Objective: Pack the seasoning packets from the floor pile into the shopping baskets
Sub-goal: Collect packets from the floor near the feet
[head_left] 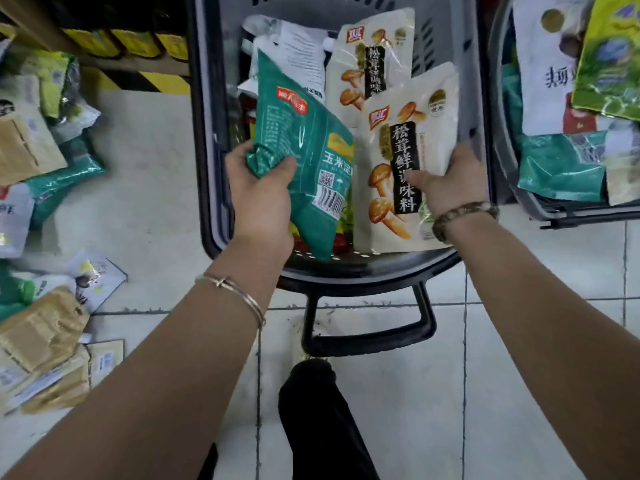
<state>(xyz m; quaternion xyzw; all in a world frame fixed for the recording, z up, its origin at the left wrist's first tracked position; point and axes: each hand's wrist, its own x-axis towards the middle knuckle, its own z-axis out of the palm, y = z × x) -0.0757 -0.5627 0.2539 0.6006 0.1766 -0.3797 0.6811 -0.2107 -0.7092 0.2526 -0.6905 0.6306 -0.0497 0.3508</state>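
The basket [446, 32] is matt grey plastic, its handle darker and smoother. The green packet [311, 133] is glossy, crinkled film. The white packet [433, 133] at 1 o'clock is smooth with a soft sheen. The floor [519, 341] is pale glazed tile. At 8 o'clock the tan packets [45, 334] look like matt paper. The bangle [239, 292] is shiny metal.

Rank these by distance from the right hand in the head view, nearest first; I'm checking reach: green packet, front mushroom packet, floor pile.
1. Front mushroom packet: held in the right hand.
2. Green packet: just left, in the left hand.
3. Floor pile: far to the left.
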